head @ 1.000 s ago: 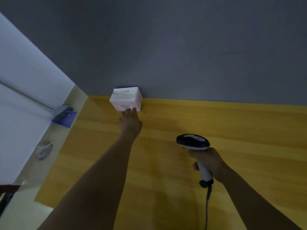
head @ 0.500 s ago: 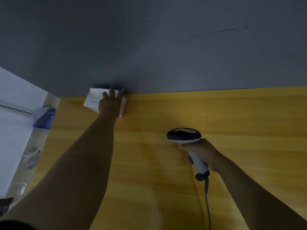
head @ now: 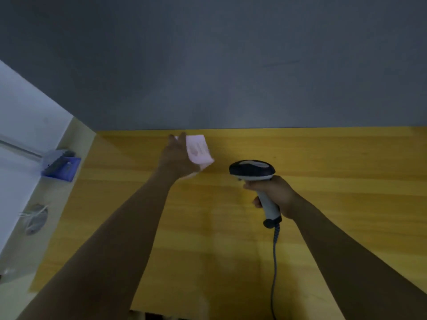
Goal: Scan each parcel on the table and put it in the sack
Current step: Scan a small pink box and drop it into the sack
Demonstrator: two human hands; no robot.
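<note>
One parcel [head: 198, 150], pale pink, is held by the fingers [head: 182, 138] of the left hand [head: 176, 158]. One scanner [head: 253, 170], with one cable [head: 275, 262] hanging from its grip, is held in the fingers of the right hand [head: 275, 192]. That makes two hands, with one desk [head: 323, 204] beneath both. Well left of the left fingers are one blue tray [head: 61, 166] and one round grey disc [head: 35, 219].

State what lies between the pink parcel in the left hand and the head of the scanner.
Only bare yellow table shows between the pink parcel and the scanner in the head view; they are apart.
</note>
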